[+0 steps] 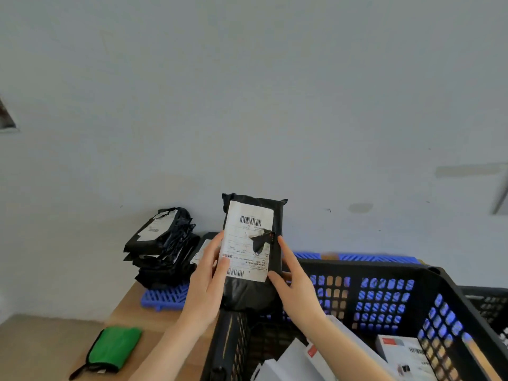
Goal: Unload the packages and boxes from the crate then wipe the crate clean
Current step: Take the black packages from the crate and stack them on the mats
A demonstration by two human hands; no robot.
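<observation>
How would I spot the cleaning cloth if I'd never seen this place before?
Start at the big black crate on the right, then look left across the wooden table to its near corner. The green cloth lies flat there, apart from the stack of black packages further back. It is the only green thing in view, edged in black.

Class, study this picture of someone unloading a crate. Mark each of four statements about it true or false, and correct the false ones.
1. Both hands hold the black package. True: left hand, right hand.
2. The crate is empty. False: white boxes remain inside.
3. A green cloth lies left of the crate. True.
4. The stack of black packages sits inside the crate. False: it rests outside, on a blue pallet.
</observation>
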